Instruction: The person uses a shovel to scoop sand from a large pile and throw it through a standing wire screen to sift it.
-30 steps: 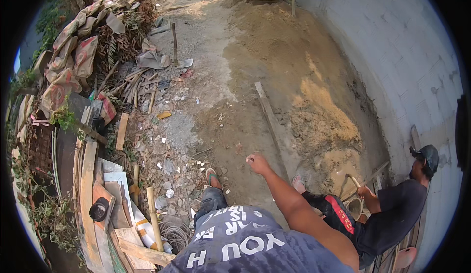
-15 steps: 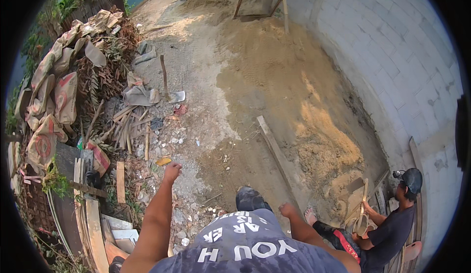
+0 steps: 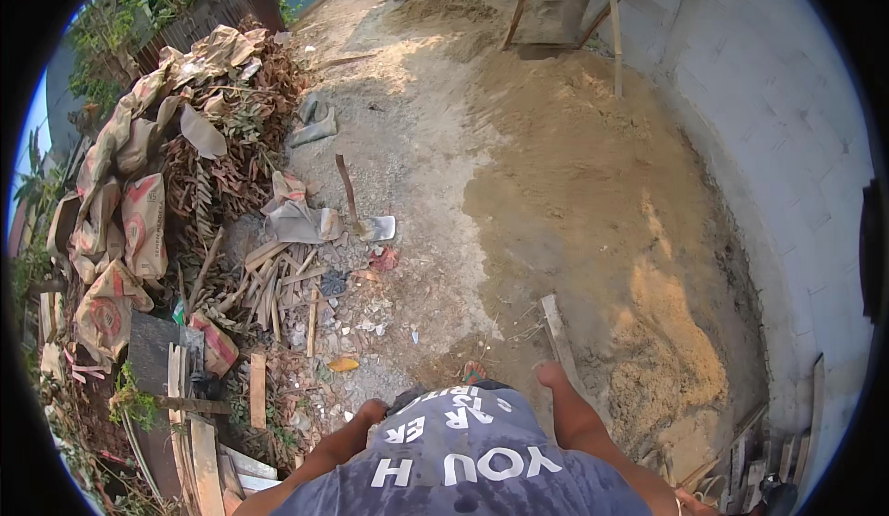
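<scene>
My left hand (image 3: 372,411) hangs beside my hip, its fingers curled and partly turned from view, with nothing seen in it. Out in front of my body on the other side, my right hand (image 3: 552,373) is closed and holds nothing visible. Just beyond that hand a wooden plank (image 3: 558,335) lies on damp ground. Between my hands, one foot in a colourful sandal (image 3: 474,371) shows past my dark shirt (image 3: 463,460). A hoe (image 3: 377,229) with a wooden handle stands farther ahead, apart from both hands.
Empty-looking paper sacks (image 3: 143,224) and dry leaves are heaped at left, above scrap boards (image 3: 204,460). Grey boots (image 3: 315,127) lie beyond the hoe. Sand (image 3: 667,331) spreads along the block wall (image 3: 787,145) at right. Another person's hand (image 3: 694,505) shows at the lower edge.
The scene has shifted rightward and down in view. My left hand has drawn back toward my hip. The seated co-worker has mostly left the picture at lower right; my sandalled foot now shows.
</scene>
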`<state>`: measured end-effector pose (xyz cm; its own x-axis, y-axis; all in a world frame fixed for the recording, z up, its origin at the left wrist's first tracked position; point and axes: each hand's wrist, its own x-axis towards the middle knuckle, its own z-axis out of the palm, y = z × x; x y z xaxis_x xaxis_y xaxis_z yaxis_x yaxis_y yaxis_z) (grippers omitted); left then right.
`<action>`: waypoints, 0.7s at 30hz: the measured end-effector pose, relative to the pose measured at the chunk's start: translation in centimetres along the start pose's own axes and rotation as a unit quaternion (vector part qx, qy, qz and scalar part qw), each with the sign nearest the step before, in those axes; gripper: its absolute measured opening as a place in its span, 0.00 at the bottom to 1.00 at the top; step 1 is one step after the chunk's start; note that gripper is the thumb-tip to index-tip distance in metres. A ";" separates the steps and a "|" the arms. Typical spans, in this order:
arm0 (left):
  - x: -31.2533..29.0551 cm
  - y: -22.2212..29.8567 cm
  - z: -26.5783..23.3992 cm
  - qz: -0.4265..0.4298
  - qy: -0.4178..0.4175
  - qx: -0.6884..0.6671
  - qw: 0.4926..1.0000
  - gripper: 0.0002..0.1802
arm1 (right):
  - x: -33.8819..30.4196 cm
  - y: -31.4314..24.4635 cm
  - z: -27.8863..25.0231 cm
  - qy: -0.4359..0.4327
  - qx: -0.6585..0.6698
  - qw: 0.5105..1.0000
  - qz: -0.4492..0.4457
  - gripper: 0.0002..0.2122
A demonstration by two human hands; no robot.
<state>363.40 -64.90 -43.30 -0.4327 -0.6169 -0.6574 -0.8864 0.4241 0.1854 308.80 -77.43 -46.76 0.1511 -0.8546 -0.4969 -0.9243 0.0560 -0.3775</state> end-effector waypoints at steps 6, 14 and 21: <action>2.9 -4.4 -2.4 -0.072 -0.094 -0.132 0.984 0.18 | 14.4 0.0 -15.0 0.074 0.069 0.995 0.025 0.12; 20.4 -18.4 -16.4 -0.071 -0.066 -0.194 0.976 0.20 | 28.6 -7.9 -19.1 0.044 0.134 0.990 0.030 0.11; 42.0 -34.0 -45.8 -0.144 0.173 -0.447 0.866 0.15 | 34.2 -8.1 -21.8 -0.103 -0.143 0.983 -0.051 0.13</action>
<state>367.86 -135.60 -43.77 -0.0596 -0.8390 -0.5409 -0.6723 -0.3668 0.6430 313.79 -118.34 -43.72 0.2889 -0.7243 -0.6260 -0.9568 -0.1967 -0.2140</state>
